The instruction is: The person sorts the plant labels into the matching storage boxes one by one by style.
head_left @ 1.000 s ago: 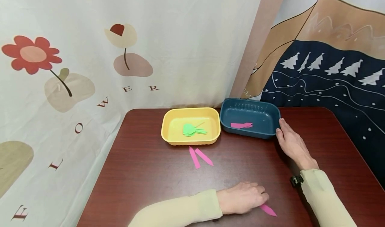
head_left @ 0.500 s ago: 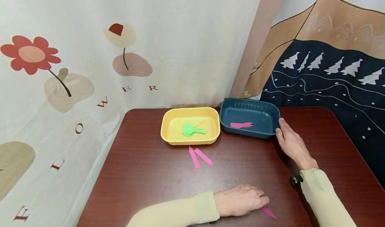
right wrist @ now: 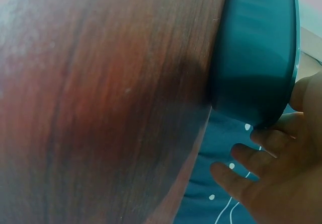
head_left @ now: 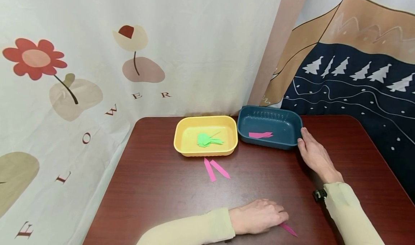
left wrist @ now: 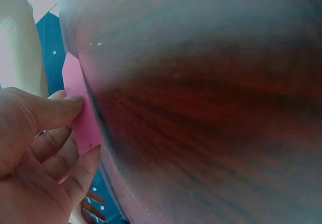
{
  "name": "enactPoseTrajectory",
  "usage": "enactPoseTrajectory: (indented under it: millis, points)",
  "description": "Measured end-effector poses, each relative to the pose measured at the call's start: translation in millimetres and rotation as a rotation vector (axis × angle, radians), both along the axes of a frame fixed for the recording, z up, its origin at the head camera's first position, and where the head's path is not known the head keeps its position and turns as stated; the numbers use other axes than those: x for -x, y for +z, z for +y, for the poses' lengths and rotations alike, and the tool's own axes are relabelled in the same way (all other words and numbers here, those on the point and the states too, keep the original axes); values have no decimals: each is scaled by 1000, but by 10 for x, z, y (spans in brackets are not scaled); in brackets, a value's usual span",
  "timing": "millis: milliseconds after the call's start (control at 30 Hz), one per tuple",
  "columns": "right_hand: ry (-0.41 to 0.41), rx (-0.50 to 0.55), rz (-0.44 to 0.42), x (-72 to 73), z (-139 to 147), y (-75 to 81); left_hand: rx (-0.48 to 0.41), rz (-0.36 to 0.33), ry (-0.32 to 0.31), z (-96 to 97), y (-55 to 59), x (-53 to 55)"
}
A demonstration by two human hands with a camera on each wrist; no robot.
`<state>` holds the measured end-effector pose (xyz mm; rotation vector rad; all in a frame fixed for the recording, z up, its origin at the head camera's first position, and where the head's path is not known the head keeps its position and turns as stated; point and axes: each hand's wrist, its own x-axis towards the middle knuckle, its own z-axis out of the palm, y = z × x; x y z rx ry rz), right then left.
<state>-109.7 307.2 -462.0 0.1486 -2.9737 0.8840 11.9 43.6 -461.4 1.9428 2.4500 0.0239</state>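
Observation:
My left hand [head_left: 259, 216] is low over the near part of the table. Between thumb and fingers it pinches a pink paper strip [left wrist: 79, 103] with one pointed end; in the left wrist view the strip stands close to the tabletop. Only the strip's pointed end [head_left: 288, 230] shows in the head view, the rest lying behind the fingers. Farther back, my right hand [head_left: 315, 155] rests with extended fingers against the right end of a dark blue tray [head_left: 285, 128]. In the right wrist view the thumb is at the tray's rim [right wrist: 297, 48], the other fingers spread loosely below.
Several pink strips [head_left: 260, 135] lie inside the blue tray. Left of it stands a yellow tray [head_left: 184, 144] holding green paper pieces [head_left: 204, 139]. Two pink strips [head_left: 210, 170] lie on the brown table [head_left: 155, 187] before it. A printed curtain [head_left: 201, 50] hangs behind.
My left hand has shifted slightly left and nearer, and the pinched strip has turned more edge-on. The right hand and both trays have stayed in place.

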Motion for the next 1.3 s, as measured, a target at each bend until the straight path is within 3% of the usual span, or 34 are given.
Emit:
enactPoseTrajectory:
  millis: [233, 533, 700, 1300]
  points:
    - [2, 2, 7, -1, 1, 2, -12, 19, 50, -7, 38, 56]
    - [-1, 6, 2, 3, -12, 8, -185, 0, 139, -53, 67, 198]
    - [-2, 9, 8, 6, -19, 7, -238, 7, 173, -84, 106, 297]
    - [0, 12, 2, 5, -8, 1, -378, 12, 405, -119, 256, 893]
